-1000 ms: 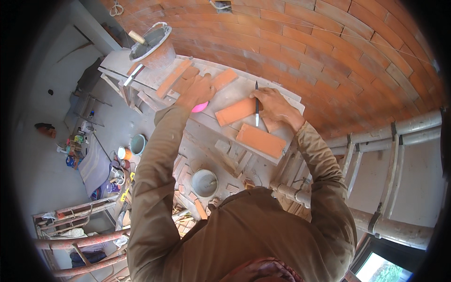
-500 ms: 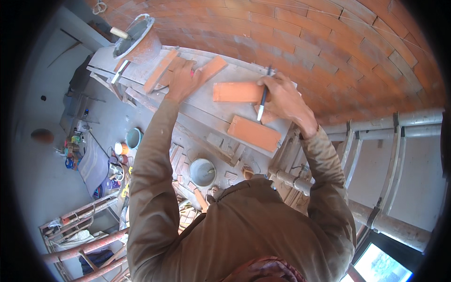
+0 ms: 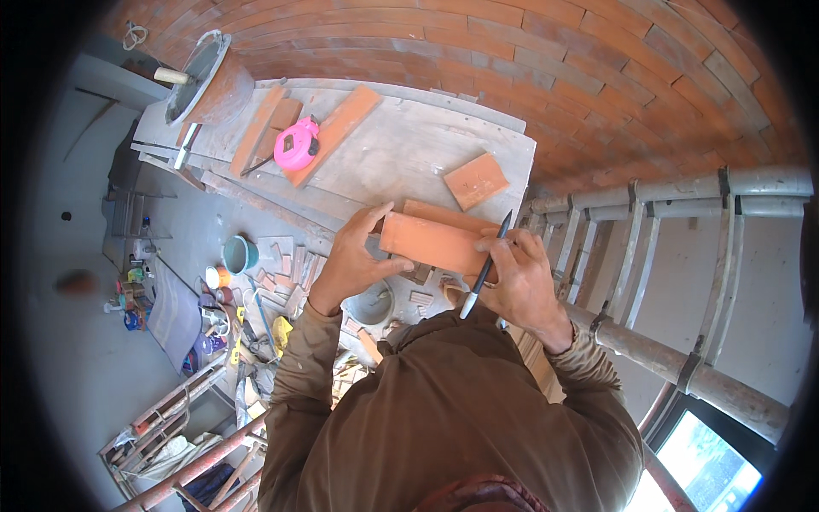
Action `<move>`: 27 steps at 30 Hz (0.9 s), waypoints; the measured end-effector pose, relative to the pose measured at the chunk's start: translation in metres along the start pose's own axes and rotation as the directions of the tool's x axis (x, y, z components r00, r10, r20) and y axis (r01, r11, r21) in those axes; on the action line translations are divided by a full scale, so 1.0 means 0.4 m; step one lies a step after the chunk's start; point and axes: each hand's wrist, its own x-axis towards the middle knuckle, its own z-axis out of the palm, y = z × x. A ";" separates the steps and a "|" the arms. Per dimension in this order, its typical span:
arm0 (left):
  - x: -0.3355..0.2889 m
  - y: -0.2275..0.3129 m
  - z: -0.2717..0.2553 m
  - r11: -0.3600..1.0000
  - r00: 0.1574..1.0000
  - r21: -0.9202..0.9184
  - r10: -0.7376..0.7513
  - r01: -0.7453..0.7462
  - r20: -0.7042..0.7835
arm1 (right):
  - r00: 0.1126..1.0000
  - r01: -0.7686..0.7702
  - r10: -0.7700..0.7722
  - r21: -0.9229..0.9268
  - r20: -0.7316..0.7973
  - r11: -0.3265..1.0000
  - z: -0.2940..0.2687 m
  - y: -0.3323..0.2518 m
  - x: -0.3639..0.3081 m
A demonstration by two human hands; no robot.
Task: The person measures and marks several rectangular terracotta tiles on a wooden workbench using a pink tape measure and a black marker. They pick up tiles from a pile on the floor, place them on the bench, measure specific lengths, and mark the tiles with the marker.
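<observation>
Close in front of my chest I hold an orange brick (image 3: 431,241). My left hand (image 3: 354,260) grips its left end, thumb below and fingers above. The brick's right end is in my right hand (image 3: 522,282), which also keeps a slim dark pen with a white end (image 3: 483,277) between the fingers. Just behind the held brick lies a second orange brick (image 3: 448,216), partly covered by it. Farther back on the plank platform (image 3: 409,141) lies a short brick piece (image 3: 476,181). A pink tape measure (image 3: 296,145) rests against a long brick (image 3: 345,128) at the left.
A mortar bucket (image 3: 217,90) with a handled tool stands at the platform's far left. The brick wall (image 3: 478,51) rises behind. Metal scaffold tubes (image 3: 648,350) run along the right. Below are a bucket (image 3: 371,303), a teal bucket (image 3: 240,253) and brick pieces.
My left hand has left the bricks by the tape measure and taken the brick's left end. My right hand has brought the brick and pen nearer to my body. The tape measure is now uncovered.
</observation>
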 end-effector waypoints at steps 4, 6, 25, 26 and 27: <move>0.004 -0.035 -0.001 0.988 0.999 0.145 0.052 -0.049 -0.016 | 1.000 -0.020 0.020 0.001 -0.012 1.000 0.029 -0.007 0.009; 0.008 -0.038 -0.005 0.980 0.998 0.193 0.056 -0.054 -0.004 | 1.000 -0.020 0.021 -0.026 0.015 0.999 0.034 -0.004 0.012; -0.005 -0.059 0.010 0.983 0.993 0.137 -0.122 0.122 -0.010 | 0.996 0.082 -0.067 0.259 -0.064 0.962 0.004 0.131 -0.067; -0.004 -0.062 0.010 0.983 0.992 0.129 -0.129 0.129 -0.008 | 0.996 0.080 -0.070 0.246 -0.048 0.966 0.004 0.134 -0.066; 0.000 -0.065 0.008 0.985 0.992 0.118 -0.127 0.126 -0.005 | 0.997 0.077 -0.072 0.234 -0.031 0.969 0.004 0.138 -0.066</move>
